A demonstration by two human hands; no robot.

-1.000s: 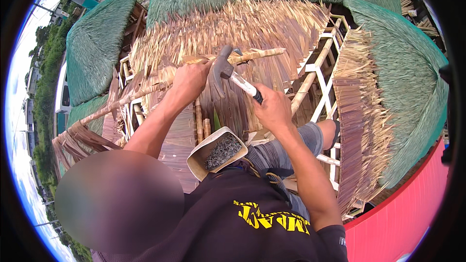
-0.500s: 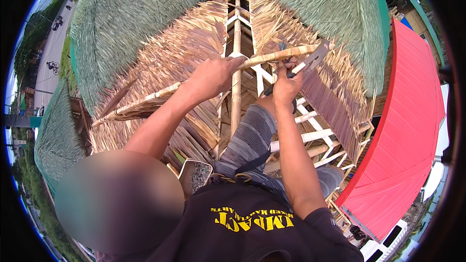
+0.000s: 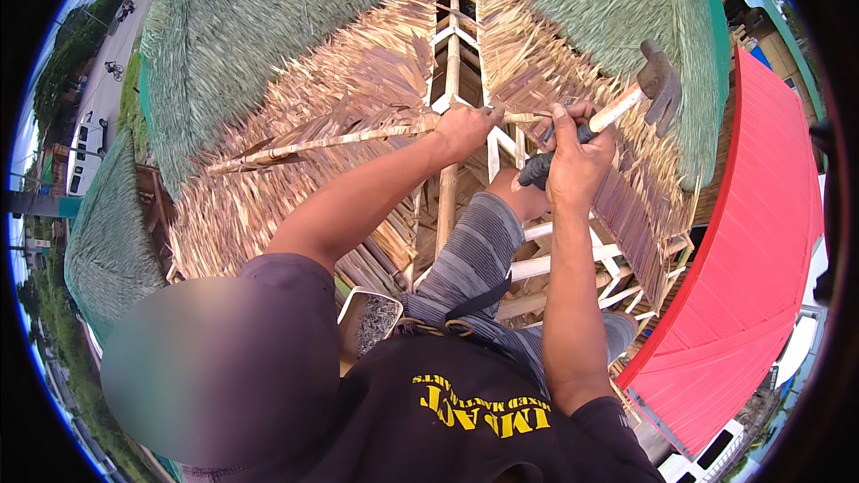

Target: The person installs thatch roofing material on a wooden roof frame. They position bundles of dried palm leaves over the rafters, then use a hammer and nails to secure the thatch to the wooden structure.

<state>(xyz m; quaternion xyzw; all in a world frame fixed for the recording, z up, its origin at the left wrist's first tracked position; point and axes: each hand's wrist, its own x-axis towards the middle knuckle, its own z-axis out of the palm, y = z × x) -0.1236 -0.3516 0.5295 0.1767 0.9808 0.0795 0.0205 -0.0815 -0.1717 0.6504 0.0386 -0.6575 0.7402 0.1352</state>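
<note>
Beyond the pale container [image 3: 351, 317], the right hand [image 3: 580, 165] keeps its grip wrapped around the hammer [image 3: 619, 109], whose head has swung clear of the bamboo pole [image 3: 358, 136], probably leaving its tip accessible; the left hand [image 3: 463, 131] clasps the pole above the thatch [image 3: 349, 72].

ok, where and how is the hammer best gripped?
Probably by its black grip, coming from below: the pale shaft slants down-left from the claw head, so the grip end lies lowest, away from the metal. The right hand wraps partway along.
</note>
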